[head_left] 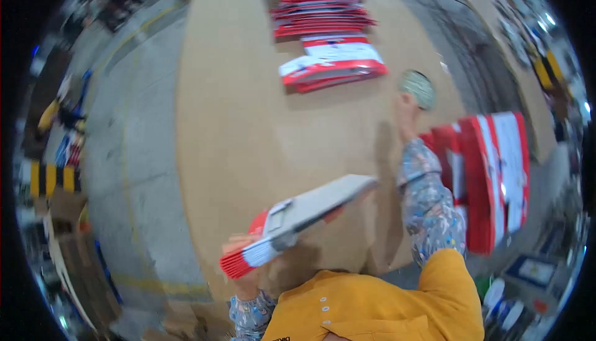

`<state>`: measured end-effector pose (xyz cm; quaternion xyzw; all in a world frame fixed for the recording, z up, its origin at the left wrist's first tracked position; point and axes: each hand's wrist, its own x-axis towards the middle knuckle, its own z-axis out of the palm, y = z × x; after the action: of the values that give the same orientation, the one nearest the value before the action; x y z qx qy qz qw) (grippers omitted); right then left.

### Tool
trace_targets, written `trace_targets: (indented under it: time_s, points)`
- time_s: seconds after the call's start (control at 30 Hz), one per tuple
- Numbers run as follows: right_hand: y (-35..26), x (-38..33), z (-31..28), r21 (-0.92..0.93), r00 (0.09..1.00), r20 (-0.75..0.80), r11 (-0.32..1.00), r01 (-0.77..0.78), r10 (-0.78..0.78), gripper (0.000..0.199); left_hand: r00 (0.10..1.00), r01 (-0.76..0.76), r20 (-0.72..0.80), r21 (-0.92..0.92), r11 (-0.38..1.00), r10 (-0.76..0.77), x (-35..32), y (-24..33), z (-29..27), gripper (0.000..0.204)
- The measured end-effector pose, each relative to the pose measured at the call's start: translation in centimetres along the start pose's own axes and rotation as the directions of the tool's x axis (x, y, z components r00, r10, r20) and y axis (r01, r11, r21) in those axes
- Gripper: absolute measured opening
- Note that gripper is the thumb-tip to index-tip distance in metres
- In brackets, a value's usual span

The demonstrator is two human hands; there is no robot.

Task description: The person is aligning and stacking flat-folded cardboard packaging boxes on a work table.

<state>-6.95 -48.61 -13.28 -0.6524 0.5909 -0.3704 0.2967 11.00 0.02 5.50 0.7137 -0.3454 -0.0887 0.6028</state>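
Observation:
My left hand (pixel 242 241) is closed around the lower-left end of a bundle of flat packets (pixel 323 201), held tilted above the near part of the table. The bundle has a pale grey-white face and a ridged red end. My right hand (pixel 406 114) is stretched out to the right side of the table, at the near edge of a small round pale-green thing with a dark rim (pixel 418 89). Motion blurs its fingers, so whether they grip it cannot be made out.
Piles of red-and-white packets (pixel 335 64) lie at the far middle of the brown table (pixel 242 111). Another red-and-white stack (pixel 490 179) stands beside my right forearm. Grey floor (pixel 149 154) runs along the left, with cardboard boxes (pixel 77 260) beyond it.

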Motion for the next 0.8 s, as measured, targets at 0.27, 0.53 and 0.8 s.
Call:
trace_targets:
  time_s: [0.27,0.53,0.8]
  points:
    - [20.0,13.3,4.3,-0.829,0.958,0.076,0.516,0.216,-0.278,0.046,0.966,0.073,0.258,-0.317,0.946,0.012,0.8,0.2,1.3,0.028]
    - [19.8,15.3,4.2,-0.738,0.975,-0.059,0.667,0.102,-0.214,0.038,0.968,0.152,0.246,-0.383,0.911,-0.058,0.3,1.0,1.3,0.02]
    - [20.9,15.6,0.5,-0.635,0.966,-0.251,0.764,-0.114,-0.064,0.033,0.963,0.137,0.267,-0.356,0.924,-0.039,1.0,1.4,1.4,0.025]
